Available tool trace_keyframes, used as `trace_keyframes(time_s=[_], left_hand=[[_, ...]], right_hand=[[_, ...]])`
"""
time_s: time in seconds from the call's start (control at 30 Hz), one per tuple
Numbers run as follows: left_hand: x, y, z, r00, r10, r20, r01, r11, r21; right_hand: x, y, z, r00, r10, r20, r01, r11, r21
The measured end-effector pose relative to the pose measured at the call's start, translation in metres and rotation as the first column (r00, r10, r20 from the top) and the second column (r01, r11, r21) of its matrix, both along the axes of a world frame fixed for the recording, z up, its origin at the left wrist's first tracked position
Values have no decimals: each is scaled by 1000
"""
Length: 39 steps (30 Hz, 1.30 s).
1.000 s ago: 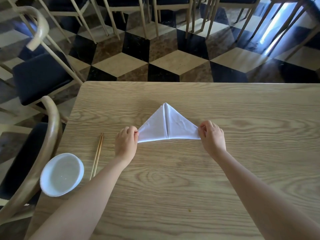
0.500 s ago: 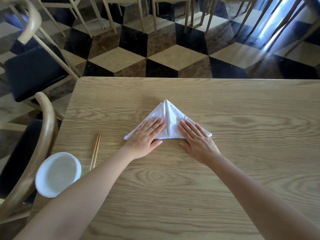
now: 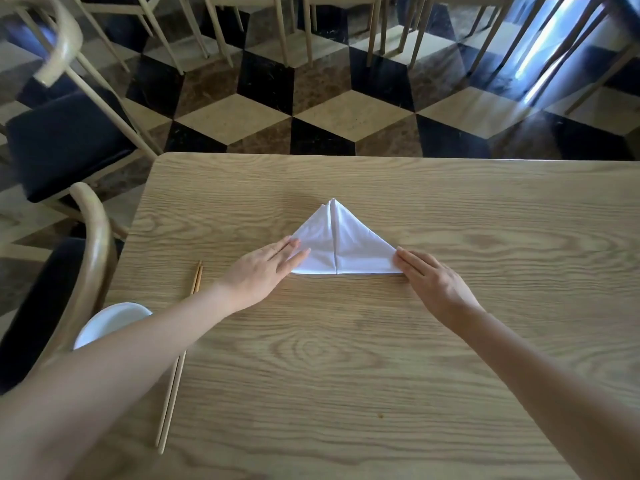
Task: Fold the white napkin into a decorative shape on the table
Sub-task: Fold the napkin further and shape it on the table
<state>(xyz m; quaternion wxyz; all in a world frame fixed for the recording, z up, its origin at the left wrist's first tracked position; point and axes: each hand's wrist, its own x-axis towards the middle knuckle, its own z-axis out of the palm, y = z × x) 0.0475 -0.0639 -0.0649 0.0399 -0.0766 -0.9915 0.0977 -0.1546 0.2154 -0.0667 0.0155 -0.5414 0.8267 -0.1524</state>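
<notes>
- While the white napkin lies flat near the middle of the wooden table, folded into a triangle with its peak pointing at the far edge and a centre seam running down to its straight near edge, both hands are down on it.
- Left hand is flat, fingers straight and pressed together, fingertips lying on the napkin's left corner.
- Right hand is flat too, fingers together, tips touching the napkin's right corner; most of the hand rests on bare wood just beside the cloth.
- Edges now: the table's far edge sits well beyond the napkin's peak, with a clear band of wood between them.
- Plenty of open tabletop to the right of the right hand, and a broad bare stretch between the two forearms on the near side.
- The table's left edge is closer, and that side is busier.
- A pair of chopsticks lies lengthwise left of the napkin, partly crossed by the left forearm, well apart from the cloth.
- A white bowl sits at the left edge, half hidden behind that forearm.
- A chair with a curved wooden back stands tight against the left edge, right by the bowl.
- More chairs stand on the checkered floor beyond.
</notes>
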Motion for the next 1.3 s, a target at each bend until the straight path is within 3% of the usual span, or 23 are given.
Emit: trace_keyframes(time_s=[0.13,0.27,0.3,0.37,0.47,0.57,0.67,0.77,0.87,0.97,1.17,1.3], left_hand=[[-4,14,1,995,53,-90,-60,995,-77],[-16,31,16,972,233,13,-233,972,22],[-19,32,21,958,285,23,-286,949,130],[-23,25,33,875,464,135,-479,796,370],[-25,8,48,811,532,242,-575,649,498],[-26,-1,74,769,562,305,-563,368,740],[-25,-2,99,725,590,355,-509,113,853],[-19,5,122,724,586,365,-429,-32,903],[-12,18,134,758,559,335,-298,-160,941],[-8,27,130,752,578,319,-243,-206,948],[-15,37,93,556,625,548,-338,-432,836],[-31,39,91,468,629,621,-271,-567,778]], right_hand=[[1,-11,2,992,-42,-120,39,999,-28],[6,-25,3,971,-220,91,222,975,-15],[5,-25,4,954,-253,163,258,966,-16],[-2,-24,10,901,-302,311,327,945,-29],[-17,-25,29,824,-339,455,415,907,-76],[-31,-29,55,732,-402,550,530,843,-89],[-43,-31,80,632,-410,658,603,793,-85],[-50,-24,102,516,-291,806,608,787,-105],[-51,-14,116,467,-212,858,605,784,-136],[-49,-8,115,420,-176,890,608,783,-132],[-42,-17,87,275,-333,902,685,726,59],[-39,-38,91,374,-424,825,727,686,23]])
